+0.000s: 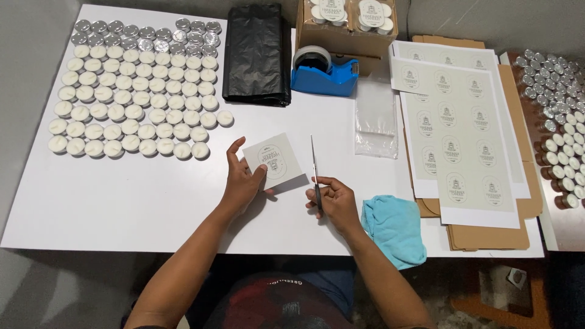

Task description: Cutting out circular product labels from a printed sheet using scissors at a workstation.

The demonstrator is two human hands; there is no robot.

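My left hand [241,183] is near the middle of the frame and holds a small square label [272,161]. The thumb and the fingers are clamped on its lower left corner, and the label is tilted a little above the white table [122,201]. My right hand [334,201] is just to the right of it, lower middle of the frame. Its fingers are closed around the handles of the scissors [314,170]. The blades point up toward the top of the frame and look closed together, just beside the right edge of the label; I cannot tell if they touch it.

A blue cloth [396,228] lies just right of my right hand, at the table edge. In the upper left are rows of white candles [134,103]. At top middle lie a black bag [257,55] and a blue tape dispenser [323,73]. On the right lie label sheets [463,134] on brown cardboard [487,237].
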